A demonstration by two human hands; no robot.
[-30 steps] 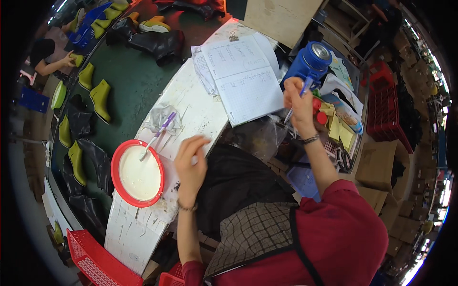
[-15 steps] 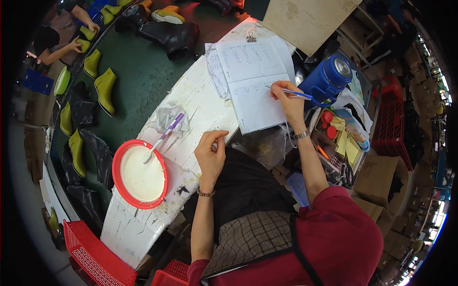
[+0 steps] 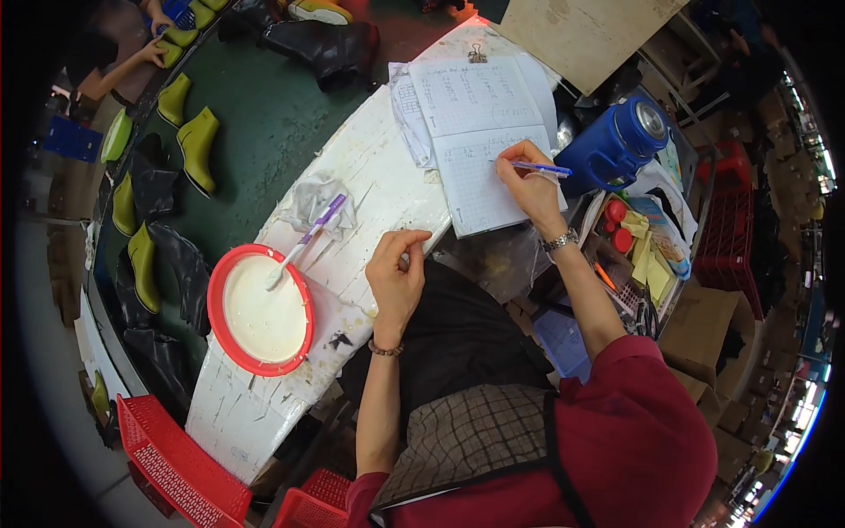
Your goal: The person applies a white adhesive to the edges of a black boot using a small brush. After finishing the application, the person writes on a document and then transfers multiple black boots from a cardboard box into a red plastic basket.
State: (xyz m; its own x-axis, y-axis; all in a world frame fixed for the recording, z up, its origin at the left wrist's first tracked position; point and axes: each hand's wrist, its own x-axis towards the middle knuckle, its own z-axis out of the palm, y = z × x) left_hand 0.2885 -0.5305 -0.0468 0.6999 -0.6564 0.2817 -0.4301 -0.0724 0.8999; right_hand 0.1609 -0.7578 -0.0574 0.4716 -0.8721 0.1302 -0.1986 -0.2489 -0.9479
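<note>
My right hand (image 3: pixel 529 187) is closed on a blue pen (image 3: pixel 553 168), its tip at the lower page of an open notebook (image 3: pixel 475 201) with handwriting on it. A black binder clip (image 3: pixel 477 55) grips the notebook's far edge. My left hand (image 3: pixel 396 275) is loosely curled at the near edge of the white worn bench (image 3: pixel 370 158), with nothing seen in it. To its left stands a red-rimmed tub (image 3: pixel 214 304) of creamy white paste (image 3: pixel 264 321). A purple-handled brush (image 3: pixel 317 222) leans in the paste, beside a crumpled cloth (image 3: pixel 310 199).
A blue flask (image 3: pixel 616 145) and a basket with red-capped containers (image 3: pixel 615 211) stand to the right. Beyond the bench, yellow-green shoe forms (image 3: pixel 197 150) and black boots (image 3: pixel 321 48) lie on a green surface (image 3: pixel 255 123). Another person's hands (image 3: pixel 157 44) hold a form. Red crates (image 3: pixel 176 458) sit lower left.
My right hand has moved slightly nearer down the lower page with the pen. My left hand has shifted a little to the right. The whole view has also shifted slightly.
</note>
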